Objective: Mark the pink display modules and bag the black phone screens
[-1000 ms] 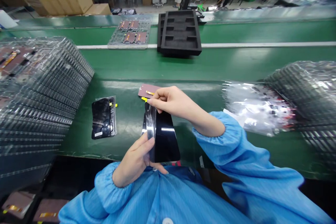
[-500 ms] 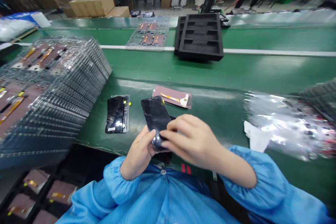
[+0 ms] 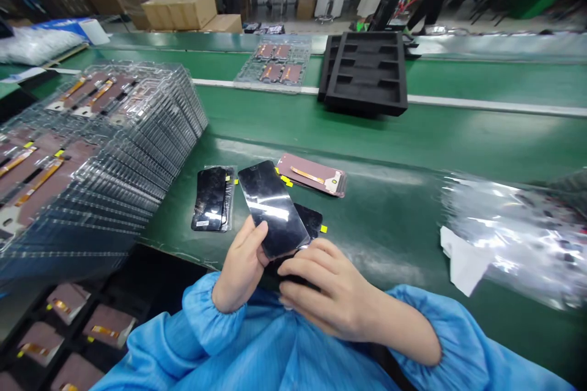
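My left hand (image 3: 241, 266) holds a glossy black display panel (image 3: 271, 209) by its lower edge, tilted with the face up. My right hand (image 3: 323, 296) is curled around a dark sheet-like piece (image 3: 287, 272) below that panel. Beyond the held panel, a second black panel (image 3: 308, 220) with a yellow tab seems to run under it, and may be the same piece my right hand grips. On the green belt nearby lie a black panel in a clear bag (image 3: 210, 198) and a pink-backed flat part (image 3: 312, 175) with yellow tabs.
A tall stack of clear trays (image 3: 137, 128) stands at left, and loose plastic bags (image 3: 509, 238) with white paper (image 3: 463, 259) lie at right. Farther back are a black foam tray (image 3: 364, 76) and a clear tray (image 3: 275, 64) of parts. Pink parts sit in a black rack (image 3: 77, 330) at lower left.
My right hand has moved from the top of the black panel down to its lower end. The panel now lies flatter, glossy face up, and the view has shifted slightly.
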The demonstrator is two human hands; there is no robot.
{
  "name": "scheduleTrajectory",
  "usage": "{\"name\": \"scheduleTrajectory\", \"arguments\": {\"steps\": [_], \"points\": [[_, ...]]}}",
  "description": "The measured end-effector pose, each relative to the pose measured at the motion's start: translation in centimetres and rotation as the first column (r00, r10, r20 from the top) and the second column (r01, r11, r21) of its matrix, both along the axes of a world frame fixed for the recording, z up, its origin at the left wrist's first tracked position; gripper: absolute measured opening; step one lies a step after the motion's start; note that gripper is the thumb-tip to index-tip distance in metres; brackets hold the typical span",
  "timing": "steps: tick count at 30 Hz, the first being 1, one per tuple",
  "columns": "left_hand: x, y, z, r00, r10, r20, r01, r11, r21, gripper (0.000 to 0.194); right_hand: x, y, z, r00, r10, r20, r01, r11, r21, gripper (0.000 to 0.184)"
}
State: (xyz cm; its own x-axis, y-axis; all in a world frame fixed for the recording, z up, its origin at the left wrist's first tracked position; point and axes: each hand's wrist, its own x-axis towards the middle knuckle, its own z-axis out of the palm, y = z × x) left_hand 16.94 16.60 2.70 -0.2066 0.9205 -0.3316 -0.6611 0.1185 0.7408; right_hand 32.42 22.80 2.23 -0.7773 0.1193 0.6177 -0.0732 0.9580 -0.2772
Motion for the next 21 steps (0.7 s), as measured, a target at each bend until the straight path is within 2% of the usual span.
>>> {"name": "scheduleTrajectory", "arguments": {"steps": [3,5,8,12,14,16,18,21], "points": [[0.3,-0.1,0.1,0.999,0.028,-0.015,-0.028,1.0,-0.009,0.035,-0.6,-0.1,-0.5,0.981,-0.17,-0.092,0.183,0.971,0.152,0.013],[0.7,-0.2,0.3,1.0,0.027,-0.01,-0.027,0.999,-0.034,0.035,-0.9,0.0,-0.8,0.97,-0.202,-0.137,0.232,0.937,0.26,0.015],[1.2,-0.4,0.5,1.0,0.017,0.009,-0.016,0.999,-0.047,0.035,-1.2,0.0,-1.3,0.966,-0.138,-0.218,0.211,0.91,0.358,0.022],[1.2,-0.5,0.4,0.999,0.042,0.011,-0.042,0.997,-0.06,0.031,-1.3,-0.2,-2.1,0.953,0.011,-0.304,0.131,0.887,0.442,0.025],[1.0,-0.5,0.3,0.999,0.049,0.012,-0.048,0.996,-0.07,0.03,-1.3,-0.4,-2.1,0.96,0.077,-0.27,0.049,0.9,0.434,0.025],[0.6,-0.5,0.2,0.998,0.055,0.004,-0.055,0.996,-0.066,0.032,-1.1,-0.7,-2.0,0.967,0.085,-0.242,0.013,0.926,0.378,0.022],[0.4,-0.5,0.2,0.998,0.065,-0.011,-0.065,0.996,-0.054,0.035,-1.0,-0.8,-1.7,0.971,0.024,-0.237,0.057,0.943,0.329,0.017],[0.4,-0.4,0.3,0.997,0.072,-0.017,-0.073,0.997,-0.03,0.035,-1.0,-0.6,-1.6,0.96,-0.149,-0.236,0.212,0.94,0.268,0.01]]}}
